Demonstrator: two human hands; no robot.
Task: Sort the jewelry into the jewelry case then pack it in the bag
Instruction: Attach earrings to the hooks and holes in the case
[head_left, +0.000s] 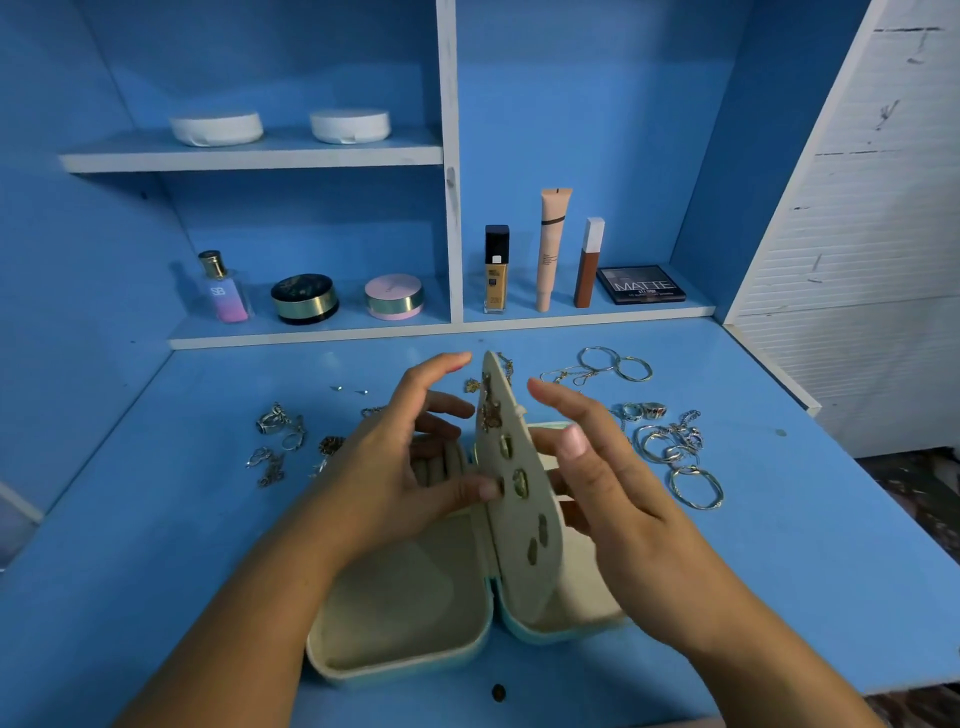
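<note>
Somewhere in the middle of the sorting, by the look of it. Lying open on the blue tabletop (779, 571), close to the near edge: the jewelry case (400, 613), with its middle panel (511, 519) standing upright between the two halves. Already pinned on that panel — several gold-coloured earrings (519, 483), in a row from top to bottom. To the left of the panel, the left hand (395, 467), its grip spread, only the thumb pressing on the panel face, the other fingers curved in the air and holding nothing visible. To the right, the right hand (613, 483), grip also spread and relaxed, fingertips reaching behind the panel, pinching nothing as far as can be seen. Not yet in the case: a cluster of rings and small pieces (275, 436) on the left, two tiny studs (348, 389) further back, thin hoops (615, 364) at the back right, two rings (644, 410), a heap of bangles and chains (670, 441) and one more large hoop (696, 486) on the right. Hard to tell about the ring rolls (444, 467) under the left hand, filled or not. No bag anywhere in view, so probably much left — placing the loose pieces, folding the panel down, closing the case, then packing it
</note>
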